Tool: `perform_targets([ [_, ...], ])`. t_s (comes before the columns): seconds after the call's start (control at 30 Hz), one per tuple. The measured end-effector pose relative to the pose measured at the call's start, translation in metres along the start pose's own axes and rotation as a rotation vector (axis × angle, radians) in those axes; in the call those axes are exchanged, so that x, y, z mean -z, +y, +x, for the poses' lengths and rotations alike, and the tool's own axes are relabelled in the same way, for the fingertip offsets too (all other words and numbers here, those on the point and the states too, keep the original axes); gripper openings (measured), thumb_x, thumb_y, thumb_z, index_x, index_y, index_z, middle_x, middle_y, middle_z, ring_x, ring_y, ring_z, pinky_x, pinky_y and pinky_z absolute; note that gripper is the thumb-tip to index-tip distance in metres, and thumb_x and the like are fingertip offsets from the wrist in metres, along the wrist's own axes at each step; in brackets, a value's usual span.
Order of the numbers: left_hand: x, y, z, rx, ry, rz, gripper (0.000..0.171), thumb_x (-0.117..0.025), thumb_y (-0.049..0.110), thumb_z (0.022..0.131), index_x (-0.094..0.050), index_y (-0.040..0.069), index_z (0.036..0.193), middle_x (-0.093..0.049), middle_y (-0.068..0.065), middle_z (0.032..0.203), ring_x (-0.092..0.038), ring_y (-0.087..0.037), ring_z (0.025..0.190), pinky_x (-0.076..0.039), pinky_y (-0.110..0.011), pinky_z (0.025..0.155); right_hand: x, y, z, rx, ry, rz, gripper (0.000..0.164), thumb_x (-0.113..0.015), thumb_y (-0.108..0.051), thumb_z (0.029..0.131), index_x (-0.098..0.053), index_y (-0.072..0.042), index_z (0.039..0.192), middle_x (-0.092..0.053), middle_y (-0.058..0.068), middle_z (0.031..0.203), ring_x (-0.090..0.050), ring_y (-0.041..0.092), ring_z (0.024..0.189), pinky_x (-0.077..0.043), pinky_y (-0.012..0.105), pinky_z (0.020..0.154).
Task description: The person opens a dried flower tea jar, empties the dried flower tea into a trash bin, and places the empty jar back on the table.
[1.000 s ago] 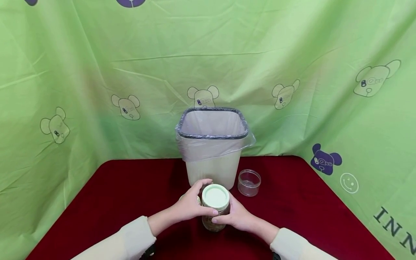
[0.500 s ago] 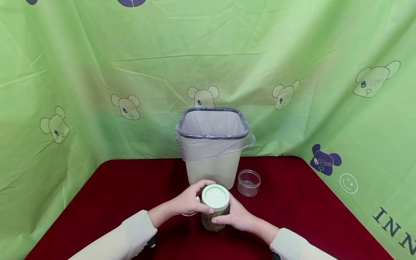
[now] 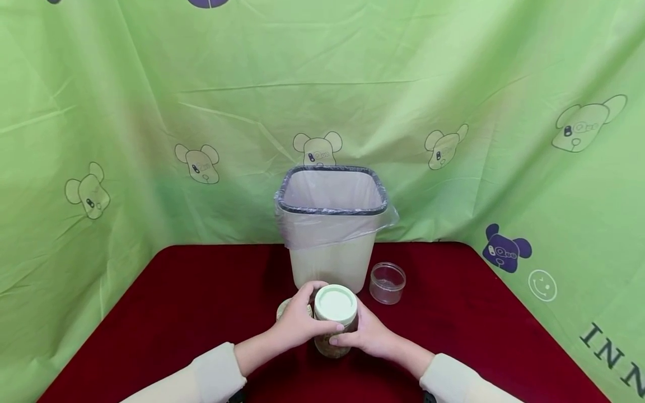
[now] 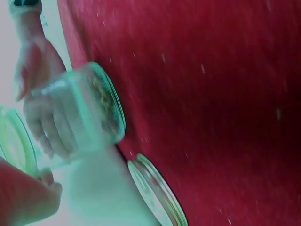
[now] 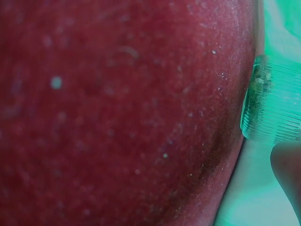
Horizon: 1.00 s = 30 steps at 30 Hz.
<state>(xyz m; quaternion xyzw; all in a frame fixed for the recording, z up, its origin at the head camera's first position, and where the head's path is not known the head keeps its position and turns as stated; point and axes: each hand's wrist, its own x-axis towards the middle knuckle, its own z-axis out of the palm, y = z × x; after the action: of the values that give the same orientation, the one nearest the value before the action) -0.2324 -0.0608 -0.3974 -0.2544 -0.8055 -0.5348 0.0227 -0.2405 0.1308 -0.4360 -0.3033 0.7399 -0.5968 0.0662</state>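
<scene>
A clear jar (image 4: 89, 110) with some brownish bits at its bottom stands upright on the red cloth, its pale green lid (image 3: 336, 305) on top. My left hand (image 3: 294, 324) curls round the lid from the left, thumb across the front. From the right, my right hand (image 3: 373, 333) grips the jar's body; its fingers show through the clear wall in the left wrist view. Partly hidden behind my left hand lies a flat, round, rimmed lid-like piece (image 4: 157, 190). The right wrist view catches only the lower jar (image 5: 265, 101) and part of a hand.
Just behind the jar stands a pale waste bin (image 3: 330, 254) with a dark rim and a clear liner. A short clear round container (image 3: 387, 285) sits right of the bin. Green printed fabric (image 3: 227, 112) hangs behind and at both sides of the table (image 3: 216, 280).
My left hand has shifted back and forth round the lid, its thumb now further right. The right hand and jar stay nearly in place. The flat round piece is uncovered differently.
</scene>
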Motion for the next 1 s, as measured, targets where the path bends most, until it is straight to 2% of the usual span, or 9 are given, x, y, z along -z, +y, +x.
perform_targets([
  [0.13,-0.007,0.004,-0.003,0.033,0.072,0.019,0.079,-0.078,0.047,0.056,-0.040,0.017,0.119,-0.046,0.006,0.110,-0.047,-0.011,0.100,-0.039,-0.035,0.084,0.000,-0.005,0.000,-0.018,0.007,-0.003,0.078,-0.075,-0.012,0.069,-0.029,-0.019,0.132,-0.044,0.003,0.123,-0.043,0.019,0.112,-0.033,0.027,0.092],
  [0.27,-0.009,0.012,-0.007,0.047,0.103,0.021,0.079,-0.077,0.045,0.058,-0.039,0.011,0.119,-0.045,0.000,0.111,-0.046,-0.015,0.102,-0.038,-0.040,0.086,-0.001,-0.012,-0.001,-0.025,0.012,-0.002,0.077,-0.074,-0.009,0.069,-0.030,-0.015,0.131,-0.044,0.004,0.122,-0.043,0.018,0.112,-0.033,0.027,0.092],
  [0.4,-0.008,0.012,-0.007,0.054,0.096,0.033,0.084,-0.077,0.046,0.059,-0.037,0.007,0.122,-0.043,-0.003,0.113,-0.045,-0.018,0.104,-0.037,-0.042,0.087,0.000,-0.005,-0.001,0.008,0.009,-0.007,0.077,-0.074,-0.010,0.069,-0.029,-0.017,0.131,-0.045,0.003,0.122,-0.044,0.019,0.111,-0.034,0.027,0.092],
  [0.43,-0.009,0.006,-0.006,0.052,0.094,0.043,0.087,-0.076,0.050,0.058,-0.036,0.008,0.123,-0.043,-0.002,0.113,-0.045,-0.017,0.104,-0.037,-0.041,0.087,0.000,0.000,0.000,0.019,0.008,-0.010,0.078,-0.074,-0.011,0.069,-0.029,-0.019,0.131,-0.045,0.003,0.122,-0.044,0.019,0.111,-0.034,0.028,0.092],
  [0.57,-0.006,0.005,-0.006,0.051,0.068,0.049,0.092,-0.077,0.050,0.056,-0.034,0.008,0.127,-0.042,-0.001,0.116,-0.044,-0.016,0.106,-0.037,-0.041,0.087,-0.001,-0.002,-0.001,0.032,0.007,-0.024,0.077,-0.074,-0.011,0.070,-0.029,-0.019,0.132,-0.045,0.003,0.122,-0.044,0.019,0.111,-0.035,0.028,0.091],
  [0.73,0.005,0.000,0.000,-0.016,-0.006,0.073,0.092,-0.076,0.049,0.057,-0.033,0.011,0.130,-0.043,0.001,0.122,-0.043,-0.013,0.109,-0.036,-0.042,0.088,-0.002,-0.017,-0.003,-0.002,0.016,-0.009,0.077,-0.074,-0.007,0.069,-0.029,-0.014,0.131,-0.045,0.006,0.121,-0.044,0.020,0.111,-0.034,0.027,0.092],
  [0.9,0.019,-0.003,0.010,-0.136,-0.170,0.045,0.087,-0.077,0.041,0.062,-0.031,0.016,0.132,-0.039,-0.002,0.129,-0.040,-0.014,0.114,-0.035,-0.039,0.089,-0.003,-0.030,-0.004,-0.029,0.014,-0.001,0.078,-0.074,-0.009,0.069,-0.028,-0.011,0.132,-0.044,0.006,0.122,-0.043,0.019,0.112,-0.032,0.026,0.092],
  [1.0,0.024,-0.006,0.016,-0.153,-0.256,0.013,0.086,-0.077,0.037,0.063,-0.031,0.016,0.132,-0.039,-0.002,0.128,-0.041,-0.015,0.112,-0.036,-0.036,0.089,-0.003,-0.031,-0.004,-0.022,0.008,0.012,0.078,-0.074,-0.009,0.069,-0.028,-0.011,0.132,-0.044,0.007,0.122,-0.043,0.020,0.112,-0.032,0.026,0.093],
])
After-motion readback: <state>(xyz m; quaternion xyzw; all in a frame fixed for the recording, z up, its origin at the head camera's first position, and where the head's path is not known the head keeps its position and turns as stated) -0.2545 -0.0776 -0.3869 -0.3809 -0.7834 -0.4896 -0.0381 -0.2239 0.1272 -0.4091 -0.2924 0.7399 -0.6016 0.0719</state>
